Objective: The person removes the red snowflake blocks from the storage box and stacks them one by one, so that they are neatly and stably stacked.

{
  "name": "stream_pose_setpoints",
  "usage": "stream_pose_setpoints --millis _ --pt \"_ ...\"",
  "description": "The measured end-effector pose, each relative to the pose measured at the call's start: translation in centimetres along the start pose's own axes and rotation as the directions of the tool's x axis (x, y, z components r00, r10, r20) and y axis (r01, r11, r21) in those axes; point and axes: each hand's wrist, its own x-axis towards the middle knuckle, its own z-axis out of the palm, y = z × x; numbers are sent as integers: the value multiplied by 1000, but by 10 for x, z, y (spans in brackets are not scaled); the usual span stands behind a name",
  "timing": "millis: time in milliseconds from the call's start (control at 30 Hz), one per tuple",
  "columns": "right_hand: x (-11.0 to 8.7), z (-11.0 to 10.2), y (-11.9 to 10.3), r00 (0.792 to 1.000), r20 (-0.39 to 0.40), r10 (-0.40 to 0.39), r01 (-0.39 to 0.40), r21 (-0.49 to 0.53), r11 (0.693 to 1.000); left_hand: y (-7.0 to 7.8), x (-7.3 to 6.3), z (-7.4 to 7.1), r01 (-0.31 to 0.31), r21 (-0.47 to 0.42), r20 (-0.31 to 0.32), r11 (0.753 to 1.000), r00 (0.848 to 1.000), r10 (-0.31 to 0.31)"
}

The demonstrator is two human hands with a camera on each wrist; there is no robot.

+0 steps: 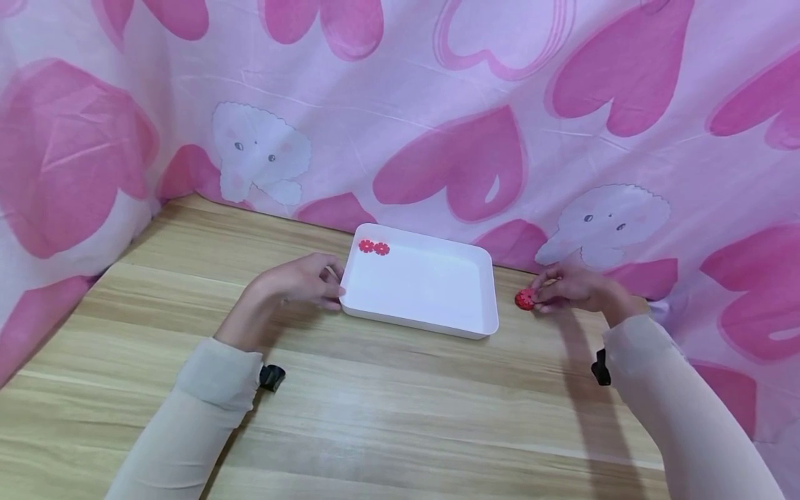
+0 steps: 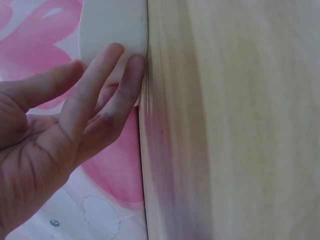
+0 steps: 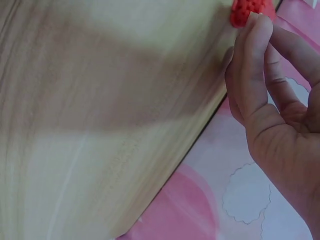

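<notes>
A shallow white tray (image 1: 419, 285) lies on the table with two red flower-shaped pieces (image 1: 373, 247) side by side in its far left corner. My left hand (image 1: 310, 281) is at the tray's left end, and its fairly straight fingers rest against the outer wall (image 2: 114, 30). To the right of the tray, my right hand (image 1: 571, 288) pinches at a small pile of red flower-shaped pieces (image 1: 524, 299). In the right wrist view, fingertips overlap the near side of those red pieces (image 3: 245, 11). How many pieces the fingers hold, I cannot tell.
Wood-grain table (image 1: 387, 403) extends in front of the tray and to its left. A pink cloth (image 1: 350, 104) with hearts and white animal faces hangs along the table's back and left edges. Both sleeved arms reach in from the front, black straps at the wrists.
</notes>
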Motion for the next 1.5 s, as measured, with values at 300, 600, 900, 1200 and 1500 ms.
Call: stream_pose_setpoints --millis 300,600,900,1200,1500 --pt "2 5 4 998 -55 8 -7 27 1000 0 0 0 -20 4 2 1000 1000 20" --pt "-3 8 -26 990 -82 -112 110 -28 994 1 -1 -1 -26 17 4 1000 1000 26" --pt "4 30 -71 989 -46 -137 134 -75 988 0 0 -1 -31 21 3 999 1000 31" --pt "19 58 -110 988 -21 -150 148 -83 985 0 1 1 -19 31 -6 999 1000 20" --pt "34 84 -142 990 -22 -139 135 -142 981 2 1 0 4 60 -17 998 1000 -3"
